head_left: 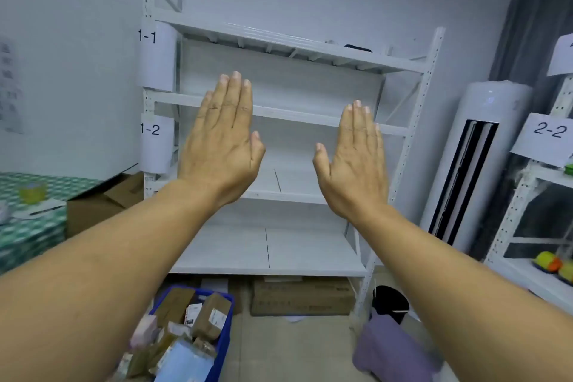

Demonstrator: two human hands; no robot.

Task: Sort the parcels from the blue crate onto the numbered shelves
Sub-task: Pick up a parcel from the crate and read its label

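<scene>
Both arms are stretched out forward, and the left hand (221, 139) is raised flat with its back to the camera, fingers straight and together, thumb tucked alongside, holding nothing. The right hand (353, 161) mirrors it a touch lower, flat and empty, thumb angled out to the left. Down at the near left, under the left forearm, sits the blue crate (224, 338) on the floor, heaped with parcels (212, 315): brown padded bags with white labels, a pale blue pouch, a pinkish packet. Beyond the hands stands the white shelf unit (279, 115), its boards bare, with paper labels reading 1-1 (147, 36) and 1-2 (150, 129) on its left post. Off to the right, a second rack carries a 2-2 label (549, 130); a white tower unit (471, 164) stands between the racks.
</scene>
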